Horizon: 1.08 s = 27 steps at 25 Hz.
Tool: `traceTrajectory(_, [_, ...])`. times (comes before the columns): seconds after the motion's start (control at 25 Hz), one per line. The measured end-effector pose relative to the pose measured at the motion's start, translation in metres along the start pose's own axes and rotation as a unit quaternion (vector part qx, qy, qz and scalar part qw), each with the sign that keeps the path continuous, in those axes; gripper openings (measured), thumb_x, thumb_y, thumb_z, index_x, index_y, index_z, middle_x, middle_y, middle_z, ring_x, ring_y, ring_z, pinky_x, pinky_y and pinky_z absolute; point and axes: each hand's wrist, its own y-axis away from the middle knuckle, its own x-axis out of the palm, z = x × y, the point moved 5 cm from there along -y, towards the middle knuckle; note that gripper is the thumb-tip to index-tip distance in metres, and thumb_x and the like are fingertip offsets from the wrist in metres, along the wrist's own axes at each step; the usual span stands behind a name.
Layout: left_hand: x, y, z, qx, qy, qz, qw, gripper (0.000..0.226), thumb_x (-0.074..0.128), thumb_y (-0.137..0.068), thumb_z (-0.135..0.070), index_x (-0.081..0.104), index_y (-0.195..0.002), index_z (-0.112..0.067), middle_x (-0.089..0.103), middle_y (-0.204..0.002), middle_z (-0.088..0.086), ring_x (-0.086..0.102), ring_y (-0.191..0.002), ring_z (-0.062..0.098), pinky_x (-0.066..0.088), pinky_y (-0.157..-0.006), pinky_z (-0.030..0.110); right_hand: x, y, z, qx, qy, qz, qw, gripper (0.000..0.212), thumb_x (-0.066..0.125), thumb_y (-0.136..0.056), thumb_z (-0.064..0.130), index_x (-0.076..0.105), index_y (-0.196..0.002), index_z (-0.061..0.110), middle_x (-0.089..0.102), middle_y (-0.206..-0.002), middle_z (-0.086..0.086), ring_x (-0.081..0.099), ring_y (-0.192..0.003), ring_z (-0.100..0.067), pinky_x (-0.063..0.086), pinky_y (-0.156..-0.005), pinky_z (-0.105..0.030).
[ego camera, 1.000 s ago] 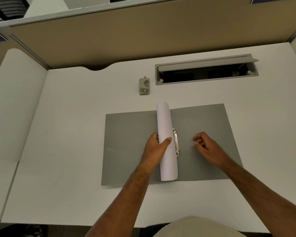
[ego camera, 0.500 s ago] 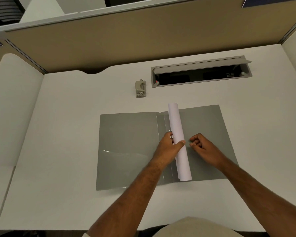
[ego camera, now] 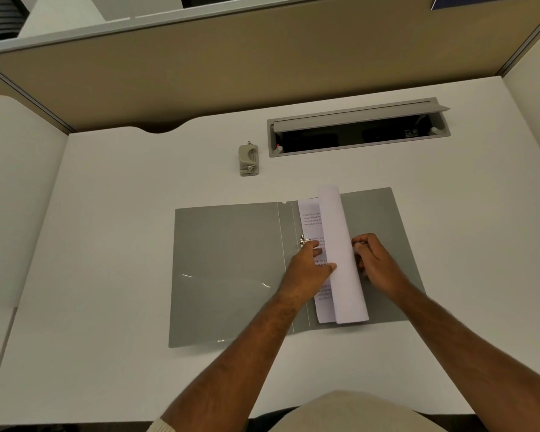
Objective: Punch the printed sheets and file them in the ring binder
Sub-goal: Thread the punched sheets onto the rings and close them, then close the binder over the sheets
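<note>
An open grey ring binder lies flat on the white desk. The printed sheets lie curled into a loose roll on its right half, and a flat strip with printed text shows beside the metal ring mechanism. My left hand presses that flat strip down next to the rings, with its thumb against the roll. My right hand is at the roll's right side with its fingers curled against the paper. The roll hides those fingertips.
A small grey hole punch stands on the desk behind the binder. To its right is an open cable tray set into the desk. A beige partition closes off the back, and white side panels stand left and right.
The roll has moved right across the ring mechanism and partly unrolled, so printed text now shows. My left hand has gone from gripping the roll to pressing the flat strip. My right hand has reached the roll.
</note>
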Motion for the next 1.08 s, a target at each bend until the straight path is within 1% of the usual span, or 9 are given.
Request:
traceTrajectory(0.16, [-0.004,0.003,0.000,0.019,0.008,-0.008,1.000,0.038,0.066,-0.099,-0.029,0.053,-0.135,-0.026,0.060,-0.142,-0.004,0.064,-0.118,0.018,0.059,-0.096,0.042,-0.013,0.006,-0.002,0.007,-0.017,-0.029,0.999,0.033,0.035,-0.108,0.038,0.053,-0.114,0.011,0.057,-0.087,-0.007,0.053,-0.076,-0.019,0.045,-0.066,-0.026])
traceTrajectory(0.36, [-0.017,0.007,0.011,0.034,0.030,-0.026,0.999,0.021,0.063,-0.099,-0.036,0.060,-0.117,-0.027,0.065,-0.122,-0.007,0.068,-0.106,0.015,0.062,-0.088,0.043,-0.040,0.017,0.001,-0.020,-0.047,-0.057,0.997,0.040,0.031,-0.109,0.041,0.058,-0.103,0.011,0.065,-0.091,-0.004,0.063,-0.080,-0.013,0.049,-0.072,-0.025])
traceTrajectory(0.48, [-0.037,0.014,0.020,0.026,0.046,-0.060,0.997,0.016,0.063,-0.099,-0.033,0.061,-0.114,-0.027,0.067,-0.116,-0.009,0.068,-0.099,0.009,0.062,-0.081,0.032,-0.057,0.015,-0.016,0.002,-0.054,-0.086,0.995,0.052,0.030,-0.103,0.059,0.065,-0.111,0.021,0.072,-0.103,0.000,0.069,-0.092,-0.016,0.053,-0.083,-0.037])
traceTrajectory(0.56, [-0.054,0.018,0.027,0.025,0.036,-0.090,0.995,0.016,0.063,-0.099,-0.033,0.063,-0.114,-0.028,0.065,-0.111,-0.014,0.065,-0.095,0.004,0.055,-0.073,0.023,-0.065,0.015,-0.021,-0.004,-0.043,-0.093,0.995,0.048,0.030,-0.106,0.053,0.065,-0.102,0.019,0.071,-0.096,-0.004,0.070,-0.085,-0.016,0.055,-0.078,-0.039])
traceTrajectory(0.64, [-0.072,0.022,0.038,0.028,0.027,-0.118,0.992,0.017,0.063,-0.099,-0.033,0.063,-0.115,-0.028,0.065,-0.108,-0.014,0.064,-0.093,0.005,0.051,-0.070,0.020,-0.072,0.016,-0.025,-0.003,0.003,-0.126,0.992,0.045,0.034,-0.107,0.048,0.064,-0.101,0.016,0.066,-0.099,-0.009,0.066,-0.091,-0.023,0.054,-0.084,-0.046])
traceTrajectory(0.72, [-0.091,0.024,0.051,0.029,0.022,-0.151,0.988,0.017,0.065,-0.098,-0.033,0.063,-0.114,-0.029,0.066,-0.109,-0.009,0.066,-0.094,0.009,0.053,-0.072,0.022,-0.080,0.019,-0.029,0.001,0.058,-0.168,0.984,0.039,0.041,-0.107,0.040,0.063,-0.108,0.008,0.060,-0.107,-0.014,0.059,-0.102,-0.032,0.048,-0.092,-0.047])
traceTrajectory(0.8, [-0.112,0.023,0.066,0.029,0.007,-0.190,0.981,0.019,0.068,-0.096,-0.031,0.063,-0.114,-0.027,0.066,-0.113,-0.005,0.067,-0.098,0.014,0.055,-0.080,0.026,-0.086,0.022,-0.033,0.003,0.096,-0.206,0.974,0.036,0.048,-0.104,0.036,0.062,-0.115,0.006,0.059,-0.113,-0.017,0.057,-0.107,-0.035,0.047,-0.093,-0.049])
traceTrajectory(1.0, [-0.167,0.033,0.097,0.051,-0.090,-0.308,0.946,0.038,0.078,-0.088,-0.024,0.062,-0.121,-0.017,0.060,-0.124,0.004,0.058,-0.117,0.028,0.048,-0.104,0.044,-0.091,0.032,-0.041,0.066,0.143,-0.222,0.962,0.052,0.059,-0.097,0.046,0.054,-0.128,0.006,0.058,-0.125,-0.019,0.056,-0.113,-0.040,0.046,-0.095,-0.055])
traceTrajectory(1.08, [-0.186,0.039,0.109,0.014,-0.142,-0.331,0.933,0.046,0.077,-0.088,-0.027,0.059,-0.129,-0.016,0.056,-0.134,0.008,0.052,-0.124,0.034,0.043,-0.108,0.047,-0.090,0.036,-0.042,0.089,0.139,-0.215,0.962,0.055,0.059,-0.095,0.051,0.052,-0.129,0.009,0.057,-0.126,-0.016,0.057,-0.112,-0.039,0.044,-0.098,-0.057])
